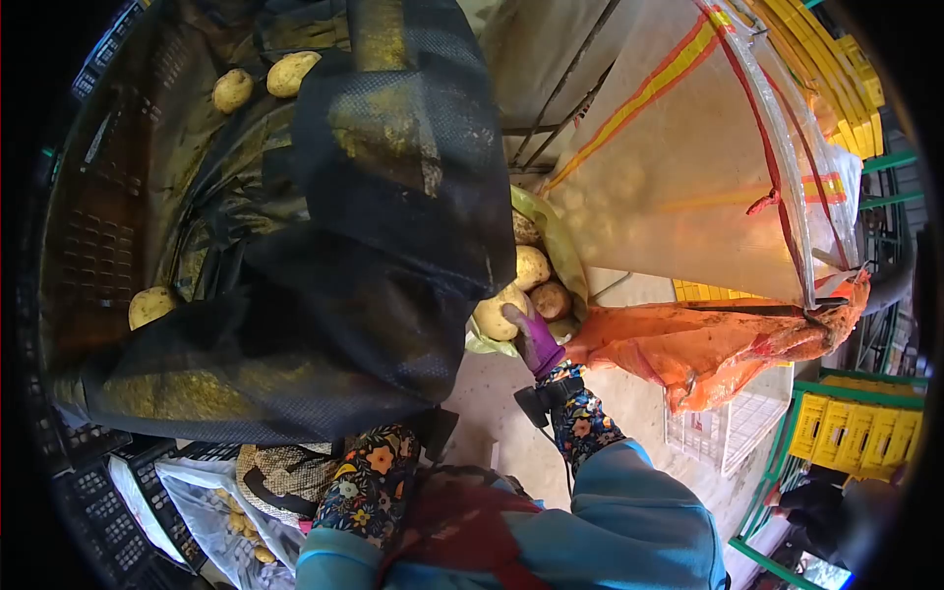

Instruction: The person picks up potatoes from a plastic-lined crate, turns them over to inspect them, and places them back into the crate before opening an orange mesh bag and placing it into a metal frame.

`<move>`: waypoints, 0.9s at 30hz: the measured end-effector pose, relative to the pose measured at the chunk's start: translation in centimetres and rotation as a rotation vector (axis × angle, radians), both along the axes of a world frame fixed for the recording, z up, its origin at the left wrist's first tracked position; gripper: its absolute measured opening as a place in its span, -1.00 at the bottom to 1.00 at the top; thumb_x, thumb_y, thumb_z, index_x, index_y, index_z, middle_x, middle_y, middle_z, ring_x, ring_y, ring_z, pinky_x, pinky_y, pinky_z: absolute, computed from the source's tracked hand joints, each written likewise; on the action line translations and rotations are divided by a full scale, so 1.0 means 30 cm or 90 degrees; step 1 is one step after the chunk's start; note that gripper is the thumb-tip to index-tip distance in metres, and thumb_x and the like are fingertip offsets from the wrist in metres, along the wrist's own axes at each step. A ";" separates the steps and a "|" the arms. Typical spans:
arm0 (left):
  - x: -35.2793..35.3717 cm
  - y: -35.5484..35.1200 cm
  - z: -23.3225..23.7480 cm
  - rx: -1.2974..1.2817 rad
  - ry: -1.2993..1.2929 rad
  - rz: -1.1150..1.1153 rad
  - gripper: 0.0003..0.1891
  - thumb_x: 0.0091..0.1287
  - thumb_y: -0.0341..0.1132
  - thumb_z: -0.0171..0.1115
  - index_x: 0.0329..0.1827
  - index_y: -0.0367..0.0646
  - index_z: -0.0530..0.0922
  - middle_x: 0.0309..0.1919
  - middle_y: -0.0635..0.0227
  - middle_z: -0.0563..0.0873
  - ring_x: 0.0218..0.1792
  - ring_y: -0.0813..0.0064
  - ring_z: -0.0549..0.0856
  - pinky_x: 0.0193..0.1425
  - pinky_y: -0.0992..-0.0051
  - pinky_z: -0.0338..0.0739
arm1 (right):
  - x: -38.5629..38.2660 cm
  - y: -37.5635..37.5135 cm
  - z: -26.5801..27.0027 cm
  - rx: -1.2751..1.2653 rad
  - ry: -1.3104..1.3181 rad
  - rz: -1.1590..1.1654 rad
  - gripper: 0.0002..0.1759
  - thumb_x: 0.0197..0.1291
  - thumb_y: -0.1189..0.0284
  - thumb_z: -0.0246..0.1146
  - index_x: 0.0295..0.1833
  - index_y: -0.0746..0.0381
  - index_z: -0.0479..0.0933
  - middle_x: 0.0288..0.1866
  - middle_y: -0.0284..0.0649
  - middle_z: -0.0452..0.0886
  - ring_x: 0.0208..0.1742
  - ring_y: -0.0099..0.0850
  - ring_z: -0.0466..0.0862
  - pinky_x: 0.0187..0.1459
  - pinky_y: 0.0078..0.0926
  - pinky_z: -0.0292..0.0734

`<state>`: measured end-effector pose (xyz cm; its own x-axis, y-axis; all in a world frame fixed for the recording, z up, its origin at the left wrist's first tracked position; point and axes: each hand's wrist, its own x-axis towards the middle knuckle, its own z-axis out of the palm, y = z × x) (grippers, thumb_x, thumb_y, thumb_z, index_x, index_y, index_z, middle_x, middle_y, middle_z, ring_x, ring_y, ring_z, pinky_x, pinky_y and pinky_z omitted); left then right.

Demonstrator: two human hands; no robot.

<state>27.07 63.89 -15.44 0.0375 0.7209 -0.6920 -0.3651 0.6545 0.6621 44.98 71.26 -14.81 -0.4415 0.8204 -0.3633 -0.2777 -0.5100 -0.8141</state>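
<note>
Our right hand, in a purple glove, is at the near edge of the green bag, and its fingertips touch a pale potato which lies at the near left side in the mouth of this bag. More potatoes are just beyond it and to its right. For handling it well, we think the palm should come around the potato, so that the weight is not only on the fingertips. The movement should be slow, because a round potato can roll and bruise the others. It would also help to keep the bag's rim wide, and to hold the black sheet away from its mouth.

Some things we cannot make out. The black sheet covers the left part of the bag, so we cannot count what is inside. Our left hand is not visible: only its flowered sleeve shows, near the lower edge of the sheet, so we cannot tell if that hand is gripping or loose. For the right hand, some fingers are hidden, and we cannot say whether they pinch the potato or only rest against it.
</note>
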 end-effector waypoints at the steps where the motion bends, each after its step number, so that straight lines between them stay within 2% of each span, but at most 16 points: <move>1: -0.002 0.005 -0.005 0.009 -0.014 -0.002 -0.67 0.40 -0.12 0.17 0.14 -0.01 0.44 -0.25 0.55 0.53 -0.38 0.71 0.54 -0.44 0.68 0.40 | 0.013 -0.003 -0.001 -0.031 0.014 0.033 -0.36 0.40 0.19 0.16 0.47 0.25 0.22 0.35 -0.17 0.45 0.32 -0.36 0.50 0.37 -0.32 0.38; 4: 0.019 0.003 -0.019 0.028 -0.066 -0.023 -0.63 0.38 -0.14 0.20 0.18 -0.04 0.43 -0.33 0.53 0.56 -0.50 0.72 0.47 -0.54 0.67 0.33 | 0.063 -0.013 -0.045 -0.235 0.150 0.061 -0.39 0.45 0.16 0.10 0.45 0.26 0.23 0.36 -0.14 0.45 0.34 -0.32 0.50 0.40 -0.28 0.37; 8: 0.028 0.001 0.068 -0.041 -0.087 0.001 -0.61 0.32 -0.22 0.24 0.19 -0.06 0.49 -0.32 0.51 0.60 -0.54 0.73 0.45 -0.59 0.66 0.29 | 0.046 -0.010 0.090 -0.235 0.180 0.038 -0.43 0.46 0.22 0.10 0.46 0.25 0.25 0.35 -0.18 0.47 0.28 -0.37 0.55 0.33 -0.34 0.47; 10: 0.087 -0.035 0.059 -0.003 0.023 0.129 -0.66 0.28 -0.26 0.26 0.11 -0.07 0.54 -0.33 0.53 0.60 -0.57 0.76 0.43 -0.60 0.69 0.27 | 0.025 0.002 0.126 -0.024 -0.103 0.087 -0.38 0.42 0.15 0.12 0.42 0.32 0.29 0.35 -0.07 0.47 0.33 -0.33 0.52 0.38 -0.36 0.37; 11: 0.114 -0.041 0.057 0.020 0.077 0.194 -0.68 0.26 -0.28 0.27 0.07 -0.07 0.56 -0.33 0.54 0.60 -0.58 0.77 0.41 -0.60 0.70 0.25 | 0.015 0.022 0.126 0.148 -0.330 0.133 -0.40 0.41 0.16 0.14 0.40 0.33 0.32 0.32 -0.06 0.50 0.30 -0.34 0.54 0.35 -0.36 0.39; 13: 0.104 -0.078 0.073 0.068 0.057 0.255 -0.69 0.23 -0.30 0.29 0.05 -0.06 0.58 -0.33 0.56 0.61 -0.56 0.77 0.43 -0.60 0.69 0.26 | 0.022 0.079 0.179 0.278 -0.669 0.241 -0.47 0.30 0.24 0.25 0.29 0.31 0.46 0.17 -0.03 0.62 0.21 -0.30 0.61 0.25 -0.34 0.45; 14: 0.082 -0.083 0.086 0.095 0.049 0.288 -0.69 0.21 -0.32 0.30 0.03 -0.05 0.59 -0.33 0.58 0.61 -0.54 0.77 0.44 -0.60 0.68 0.26 | 0.040 0.110 0.189 0.362 -0.749 0.110 -0.51 0.29 0.26 0.25 0.25 0.29 0.49 0.13 -0.05 0.65 0.18 -0.30 0.62 0.24 -0.35 0.46; 15: 0.050 -0.083 0.186 0.036 0.005 0.256 -0.67 0.20 -0.32 0.33 0.05 -0.04 0.59 -0.35 0.62 0.62 -0.49 0.77 0.47 -0.51 0.68 0.32 | 0.066 0.147 0.194 0.446 -0.819 -0.025 -0.55 0.28 0.28 0.26 0.22 0.27 0.53 0.09 -0.06 0.67 0.16 -0.30 0.63 0.22 -0.35 0.47; 17: 0.034 -0.109 0.192 0.026 0.002 0.236 -0.66 0.22 -0.36 0.33 0.07 -0.12 0.57 -0.29 0.58 0.62 -0.36 0.72 0.51 -0.29 0.62 0.41 | 0.200 0.207 0.053 0.437 -0.894 -0.159 -0.54 0.29 0.28 0.25 0.22 0.29 0.50 0.02 -0.10 0.69 0.10 -0.33 0.65 0.15 -0.33 0.51; 18: 0.027 -0.108 0.193 0.030 -0.002 0.226 -0.66 0.23 -0.37 0.33 0.08 -0.15 0.56 -0.27 0.57 0.62 -0.30 0.70 0.54 -0.18 0.59 0.45 | 0.259 0.215 0.030 0.460 -0.842 -0.105 -0.54 0.30 0.27 0.24 0.23 0.29 0.50 0.01 -0.10 0.68 0.09 -0.34 0.65 0.14 -0.32 0.51; 21: 0.009 -0.113 0.153 0.097 -0.007 0.215 -0.71 0.26 -0.35 0.31 0.03 -0.15 0.56 -0.29 0.54 0.62 -0.31 0.67 0.55 -0.18 0.59 0.46 | 0.384 0.255 -0.010 0.540 -0.667 0.073 -0.52 0.31 0.24 0.23 0.24 0.28 0.49 -0.01 -0.12 0.68 0.05 -0.34 0.65 0.12 -0.31 0.51; 23: -0.019 -0.113 0.220 0.034 -0.094 0.265 -0.71 0.26 -0.36 0.32 0.03 -0.15 0.56 -0.28 0.52 0.62 -0.31 0.63 0.56 -0.17 0.58 0.46 | 0.400 0.247 -0.018 0.573 -0.543 0.200 -0.51 0.31 0.22 0.22 0.25 0.28 0.48 -0.03 -0.13 0.68 0.03 -0.34 0.65 0.11 -0.30 0.51; 24: -0.023 -0.112 0.246 0.006 -0.141 0.287 -0.72 0.26 -0.36 0.32 0.03 -0.15 0.56 -0.28 0.51 0.62 -0.30 0.62 0.56 -0.16 0.57 0.47 | 0.384 0.254 0.005 0.358 -0.470 0.220 -0.50 0.31 0.21 0.22 0.25 0.28 0.48 -0.06 -0.16 0.68 -0.03 -0.35 0.66 0.06 -0.32 0.53; 25: -0.029 -0.134 0.216 0.075 -0.091 0.230 -0.74 0.25 -0.35 0.33 -0.02 -0.14 0.57 -0.30 0.51 0.61 -0.32 0.60 0.57 -0.18 0.56 0.47 | 0.357 0.264 0.051 0.145 -0.393 0.234 -0.49 0.30 0.20 0.22 0.25 0.27 0.47 -0.09 -0.18 0.68 -0.08 -0.35 0.66 0.01 -0.33 0.55; 27: -0.059 -0.162 0.139 0.152 -0.013 0.141 -0.79 0.23 -0.32 0.36 -0.13 -0.13 0.58 -0.35 0.51 0.61 -0.36 0.56 0.58 -0.23 0.52 0.47 | 0.349 0.277 0.085 0.143 -0.426 0.227 -0.55 0.27 0.20 0.23 0.17 0.24 0.52 -0.23 -0.29 0.66 -0.29 -0.46 0.60 -0.21 -0.44 0.52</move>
